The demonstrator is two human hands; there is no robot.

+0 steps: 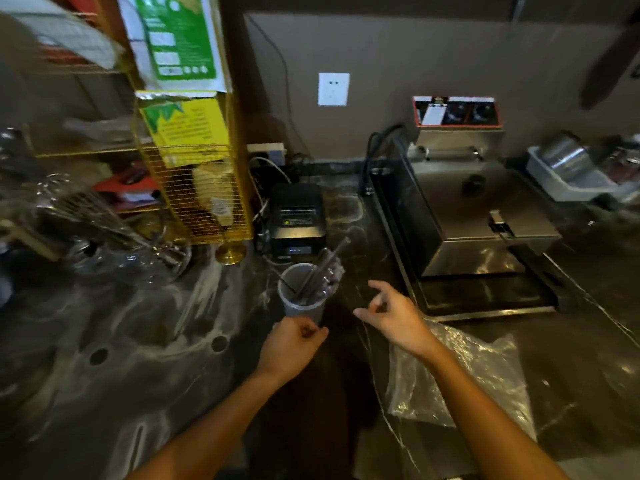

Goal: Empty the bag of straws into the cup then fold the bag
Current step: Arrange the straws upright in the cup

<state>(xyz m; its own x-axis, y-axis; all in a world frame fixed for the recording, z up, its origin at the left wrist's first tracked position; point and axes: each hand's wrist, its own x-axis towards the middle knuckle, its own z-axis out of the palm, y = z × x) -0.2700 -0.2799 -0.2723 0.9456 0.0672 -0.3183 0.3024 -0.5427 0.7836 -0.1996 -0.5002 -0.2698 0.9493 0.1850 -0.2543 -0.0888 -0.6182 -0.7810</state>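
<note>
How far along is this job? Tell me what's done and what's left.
Done, it seems: the straws stand in the cup on the counter, and the bag lies flat and looks empty. In hand: the left hand is curled at the cup's base; the right hand hovers open beside it, above the bag. Left: folding the bag, which is still spread out and crumpled.

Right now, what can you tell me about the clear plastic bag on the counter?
The clear plastic bag lies flat and crumpled on the dark marbled counter, unfolded, to the right of the cup. It looks thin, glossy and wrinkled, and seems empty. The right forearm crosses over it; neither of the hands grips it. Its near edge is hidden under the arm.
</note>
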